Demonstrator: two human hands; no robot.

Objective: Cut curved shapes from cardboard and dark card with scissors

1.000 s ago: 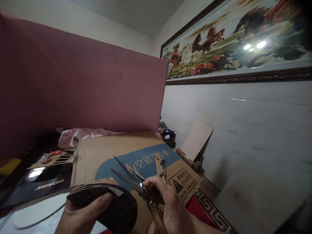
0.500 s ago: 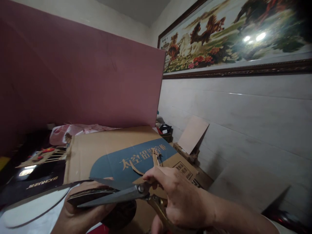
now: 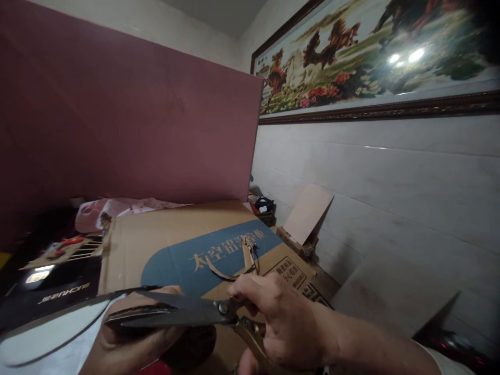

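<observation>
Dark sole piece [image 3: 195, 346] is held up by the near edge of the big cardboard [image 3: 144, 234], with the fingers of the left hand [image 3: 133, 336] closed on it, and the right hand [image 3: 291, 323] is curled around the handles of scissors [image 3: 187, 312] whose blades are a little open, with the sole's edge seemingly between them. Thin strips [image 3: 249, 255] lie toward the cardboard's right edge, so some cutting looks done, but I can't tell how much is left. One white sole shape [image 3: 50, 333] lies off the cardboard's near left corner.

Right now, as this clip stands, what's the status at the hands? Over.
Left fingers holding dark curved piece. Right fingers gripping scissors, blades open about its edge. Scraps on printed cardboard, beyond the blades.
</observation>
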